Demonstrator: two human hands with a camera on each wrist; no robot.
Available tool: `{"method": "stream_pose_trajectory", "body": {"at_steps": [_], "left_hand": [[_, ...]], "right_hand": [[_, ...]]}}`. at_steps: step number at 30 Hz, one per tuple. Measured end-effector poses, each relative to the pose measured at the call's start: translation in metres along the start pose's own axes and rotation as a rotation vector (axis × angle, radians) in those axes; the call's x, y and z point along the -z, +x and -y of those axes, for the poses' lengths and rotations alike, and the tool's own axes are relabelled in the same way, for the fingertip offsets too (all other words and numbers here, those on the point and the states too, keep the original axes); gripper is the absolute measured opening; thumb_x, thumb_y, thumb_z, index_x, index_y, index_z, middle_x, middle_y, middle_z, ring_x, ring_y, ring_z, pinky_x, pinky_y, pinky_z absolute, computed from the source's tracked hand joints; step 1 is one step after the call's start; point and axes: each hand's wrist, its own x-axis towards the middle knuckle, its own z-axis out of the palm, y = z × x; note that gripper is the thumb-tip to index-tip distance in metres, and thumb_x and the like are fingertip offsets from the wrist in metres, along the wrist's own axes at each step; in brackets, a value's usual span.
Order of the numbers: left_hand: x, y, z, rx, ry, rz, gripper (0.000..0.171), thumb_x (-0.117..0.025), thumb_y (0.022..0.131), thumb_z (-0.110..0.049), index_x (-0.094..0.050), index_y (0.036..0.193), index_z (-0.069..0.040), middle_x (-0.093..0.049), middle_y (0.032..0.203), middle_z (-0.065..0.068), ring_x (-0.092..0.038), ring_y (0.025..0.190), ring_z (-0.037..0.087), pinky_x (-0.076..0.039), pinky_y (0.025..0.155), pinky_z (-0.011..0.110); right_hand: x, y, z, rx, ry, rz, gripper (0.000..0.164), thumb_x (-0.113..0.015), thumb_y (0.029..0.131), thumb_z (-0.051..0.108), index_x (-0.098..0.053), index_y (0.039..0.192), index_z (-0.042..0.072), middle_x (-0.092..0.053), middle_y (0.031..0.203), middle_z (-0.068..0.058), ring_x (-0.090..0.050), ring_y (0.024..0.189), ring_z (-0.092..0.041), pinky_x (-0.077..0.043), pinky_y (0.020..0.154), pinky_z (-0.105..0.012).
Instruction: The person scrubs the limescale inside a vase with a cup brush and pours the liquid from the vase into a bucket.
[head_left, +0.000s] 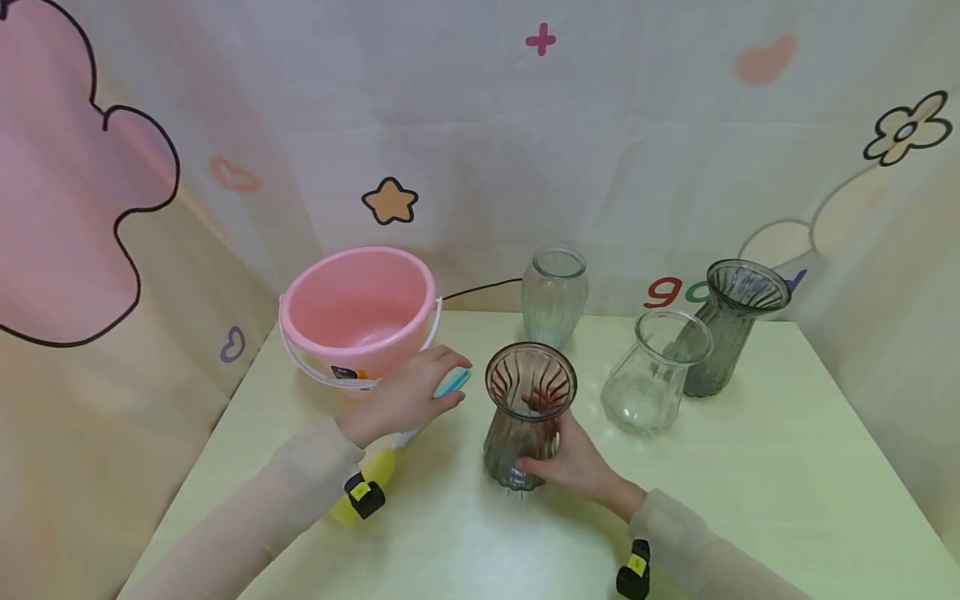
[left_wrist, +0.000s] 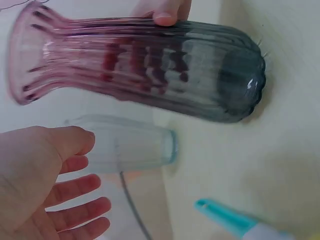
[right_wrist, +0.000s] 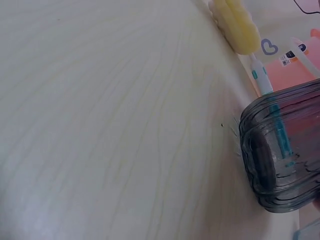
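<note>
A ribbed glass vase (head_left: 504, 446), reddish-purple at its flared mouth and grey at the base, stands upright in front of me. My right hand (head_left: 581, 462) grips its lower body from the right, thumb across the front. To the vase's left, my left hand (head_left: 408, 392) hovers with fingers spread and holds nothing. Beneath that hand lies a sponge brush; its teal and white handle (left_wrist: 225, 218) appears in the left wrist view, apart from the fingers. The brush's yellow sponge head (right_wrist: 237, 25) shows in the right wrist view and is partly covered by the left wrist in the head view.
A pink bucket (head_left: 360, 300) with a white handle stands at the back left. Behind the held vase is a clear ribbed vase (head_left: 555, 304). On the right stand a clear wide-bottomed vase (head_left: 637, 400) and a grey flared vase (head_left: 723, 342). A printed curtain (head_left: 465, 125) hangs behind the table.
</note>
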Motion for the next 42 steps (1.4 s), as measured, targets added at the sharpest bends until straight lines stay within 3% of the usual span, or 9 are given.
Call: {"method": "stream_pose_trajectory", "body": {"at_steps": [2,6,10,15,19,29,34,42], "left_hand": [[0.011,-0.006,0.003,-0.024,-0.001,-0.024,0.037,-0.064,0.085,-0.023,-0.056,0.118,-0.009,-0.059,0.111,0.006,-0.059,0.098,0.02,-0.049,0.085,0.035],[0.042,-0.015,0.009,-0.006,-0.052,-0.044,0.029,-0.061,0.086,-0.021,-0.06,0.112,-0.007,-0.063,0.103,0.005,-0.06,0.085,0.016,-0.051,0.076,0.032],[0.074,-0.021,0.028,0.05,-0.1,-0.074,0.024,-0.059,0.087,-0.018,-0.062,0.107,-0.005,-0.066,0.1,0.005,-0.061,0.088,0.018,-0.051,0.077,0.034],[0.106,-0.026,0.064,0.19,-0.1,-0.088,0.026,-0.06,0.087,-0.014,-0.061,0.109,-0.001,-0.064,0.104,0.014,-0.06,0.089,0.026,-0.05,0.078,0.041],[0.122,-0.029,0.087,0.325,-0.095,-0.06,0.03,-0.059,0.088,-0.017,-0.058,0.112,0.001,-0.06,0.11,0.02,-0.058,0.094,0.031,-0.049,0.079,0.045],[0.131,-0.035,0.126,0.631,-0.146,-0.013,0.042,-0.057,0.088,-0.023,-0.049,0.12,0.004,-0.052,0.116,0.023,-0.05,0.099,0.037,-0.047,0.079,0.047],[0.127,-0.037,0.137,0.679,-0.116,-0.028,0.042,-0.059,0.086,-0.02,-0.05,0.116,0.008,-0.054,0.111,0.026,-0.051,0.096,0.038,-0.047,0.078,0.047],[0.116,-0.043,0.14,0.761,-0.234,-0.056,0.043,-0.059,0.087,-0.016,-0.048,0.118,0.011,-0.055,0.108,0.027,-0.059,0.087,0.032,-0.053,0.071,0.039]], "right_hand": [[0.0,0.001,0.001,0.006,-0.023,-0.017,0.098,-0.084,0.063,0.021,-0.023,0.139,0.013,-0.044,0.135,-0.012,-0.041,0.126,-0.03,-0.035,0.099,-0.052],[0.001,0.009,0.001,0.018,-0.062,-0.047,0.101,-0.084,0.063,0.023,-0.021,0.141,0.016,-0.043,0.135,-0.01,-0.042,0.126,-0.028,-0.037,0.098,-0.051],[0.007,0.023,0.004,0.063,-0.133,-0.067,0.102,-0.084,0.062,0.026,-0.021,0.141,0.016,-0.043,0.134,-0.008,-0.044,0.124,-0.026,-0.042,0.094,-0.048],[0.02,0.047,0.021,0.115,-0.219,-0.067,0.099,-0.083,0.063,0.031,-0.024,0.141,0.012,-0.043,0.133,-0.009,-0.046,0.122,-0.026,-0.044,0.092,-0.046],[0.032,0.066,0.042,0.152,-0.298,-0.051,0.094,-0.081,0.066,0.033,-0.027,0.14,0.011,-0.043,0.133,-0.009,-0.047,0.12,-0.024,-0.044,0.092,-0.044],[0.057,0.109,0.094,0.251,-0.517,0.067,0.091,-0.078,0.067,0.04,-0.03,0.141,0.017,-0.05,0.126,-0.005,-0.051,0.108,-0.021,-0.048,0.081,-0.041],[0.065,0.129,0.117,0.285,-0.663,0.094,0.091,-0.078,0.065,0.043,-0.031,0.139,0.018,-0.051,0.123,-0.01,-0.05,0.108,-0.026,-0.046,0.084,-0.043],[0.072,0.157,0.149,0.297,-0.866,0.103,0.089,-0.077,0.066,0.046,-0.032,0.139,0.022,-0.048,0.129,-0.009,-0.047,0.116,-0.031,-0.044,0.086,-0.048]]}}
